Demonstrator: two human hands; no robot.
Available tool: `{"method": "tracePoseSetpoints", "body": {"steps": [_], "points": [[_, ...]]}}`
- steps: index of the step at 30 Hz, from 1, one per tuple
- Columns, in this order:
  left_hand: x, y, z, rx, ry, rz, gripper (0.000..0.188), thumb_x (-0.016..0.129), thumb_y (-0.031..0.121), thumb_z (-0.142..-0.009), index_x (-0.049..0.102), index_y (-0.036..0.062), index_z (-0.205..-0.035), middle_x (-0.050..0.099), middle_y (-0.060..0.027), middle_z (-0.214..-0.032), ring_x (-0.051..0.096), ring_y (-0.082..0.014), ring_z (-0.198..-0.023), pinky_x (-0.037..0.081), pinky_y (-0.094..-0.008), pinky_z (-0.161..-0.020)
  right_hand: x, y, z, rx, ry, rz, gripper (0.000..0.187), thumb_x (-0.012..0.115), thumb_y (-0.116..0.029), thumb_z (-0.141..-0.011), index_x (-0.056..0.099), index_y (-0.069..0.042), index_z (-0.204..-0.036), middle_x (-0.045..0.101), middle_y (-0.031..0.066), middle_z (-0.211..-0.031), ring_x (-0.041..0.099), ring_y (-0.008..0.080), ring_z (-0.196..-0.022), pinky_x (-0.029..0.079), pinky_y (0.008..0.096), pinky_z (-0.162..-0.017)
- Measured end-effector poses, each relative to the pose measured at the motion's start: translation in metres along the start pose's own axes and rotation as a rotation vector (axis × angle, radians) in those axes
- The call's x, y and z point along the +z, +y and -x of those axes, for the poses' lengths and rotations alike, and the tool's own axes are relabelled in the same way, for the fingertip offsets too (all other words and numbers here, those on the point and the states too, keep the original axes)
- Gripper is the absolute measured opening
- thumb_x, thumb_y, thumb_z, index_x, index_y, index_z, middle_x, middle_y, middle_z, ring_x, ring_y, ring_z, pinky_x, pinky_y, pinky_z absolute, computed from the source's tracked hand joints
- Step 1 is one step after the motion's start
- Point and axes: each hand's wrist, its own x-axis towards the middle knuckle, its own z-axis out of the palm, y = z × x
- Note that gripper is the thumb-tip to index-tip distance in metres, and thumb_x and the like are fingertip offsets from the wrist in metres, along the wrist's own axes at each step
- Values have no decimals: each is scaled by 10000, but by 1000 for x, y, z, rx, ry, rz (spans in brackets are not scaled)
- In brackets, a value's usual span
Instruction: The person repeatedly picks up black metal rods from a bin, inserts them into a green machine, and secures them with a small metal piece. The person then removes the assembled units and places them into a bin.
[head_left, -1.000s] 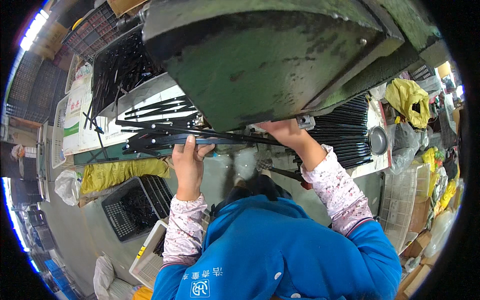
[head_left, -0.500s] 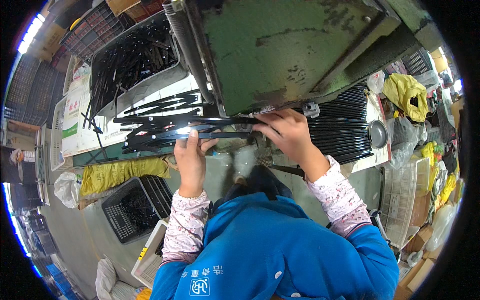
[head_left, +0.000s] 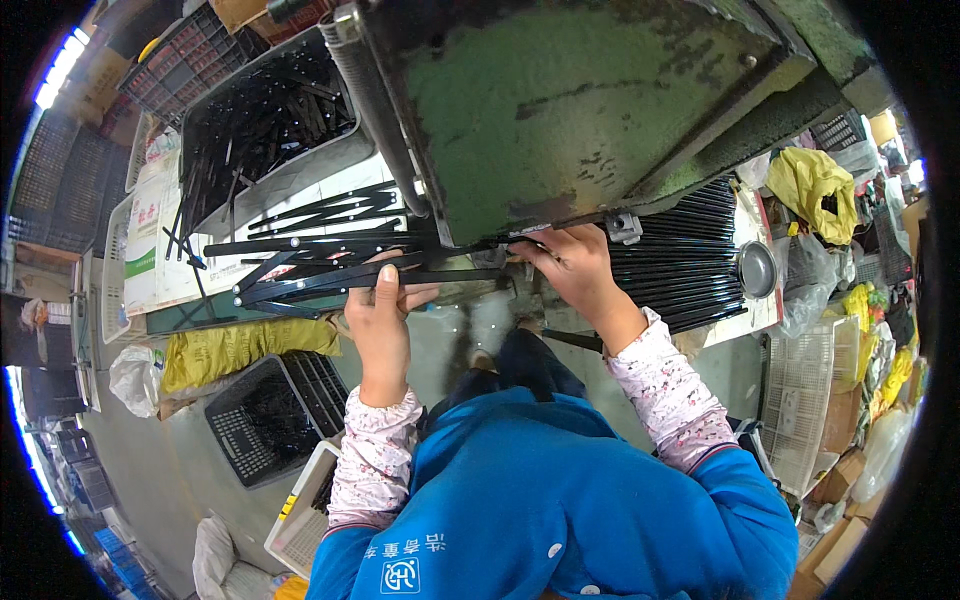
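My left hand (head_left: 378,320) is closed round a bundle of black flat metal strips (head_left: 340,275), thumb on top. The strips are joined crosswise by shiny rivets and fan out to the left. Beneath the lower edge of a green, worn machine (head_left: 570,110), my right hand (head_left: 578,272) pinches the right end of the upper strip. The fingertips are partly hidden there, close to the machine's working point. A lower strip (head_left: 460,275) sticks out to the right from my left hand, its end free.
A grey bin (head_left: 290,175) of loose black strips stands at the back left, beside more crossed strips. Black rods (head_left: 680,260) lie in a row at the right, next to a small round grey dish (head_left: 757,268). A black crate (head_left: 255,420) sits on the floor.
The riveted strips have shifted slightly left and their crossed pattern has changed. My right fingers have moved a little closer under the machine's edge. The machine's edge appears slightly lower in view.
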Motion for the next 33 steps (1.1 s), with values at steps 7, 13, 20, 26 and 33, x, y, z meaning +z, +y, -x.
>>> {"method": "tracePoseSetpoints", "body": {"steps": [7, 13, 20, 26, 33], "points": [[-12, -17, -9, -251, 27, 333, 221, 519, 152, -957, 513, -20, -1095, 658, -165, -980, 690, -250, -788, 590, -329, -701, 2, 13, 3, -45, -160, -82, 164, 724, -99, -775, 675, -49, -924, 695, 126, -878, 668, 281, -761, 522, 331, -680], [30, -31, 10, -230, -189, 323, 254, 508, 113, -974, 389, 1, -1170, 592, -188, -1065, 663, -299, -924, 583, -389, -812, 52, 79, 51, 999, 72, -1196, 702, 724, 100, -685, 401, -16, -1298, 610, 106, -1119, 586, 216, -1093, 489, 339, -913], [29, -22, 3, -192, -236, 287, 250, 516, 75, -963, 409, -5, -1174, 597, -178, -1079, 660, -291, -935, 581, -396, -836, 124, 107, 90, 575, -224, -133, 451, 610, 10, -796, 489, -24, -1229, 527, 151, -1239, 548, 309, -1093, 466, 410, -877], [41, -23, -9, -115, -162, 366, 313, 610, 128, -927, 420, 0, -1140, 615, -145, -986, 652, -230, -867, 575, -399, -839, 132, 108, 68, 233, 8, 106, 193, 513, -94, -863, 640, -7, -978, 646, 191, -973, 590, 399, -933, 460, 449, -778], [44, -37, -10, -106, -107, 374, 288, 600, 105, -930, 417, 12, -1132, 602, -116, -950, 634, -213, -862, 563, -395, -849, 143, 139, 93, -226, -255, 891, 232, 534, -111, -884, 619, -2, -1070, 637, 177, -1037, 593, 346, -973, 459, 428, -845]]}}
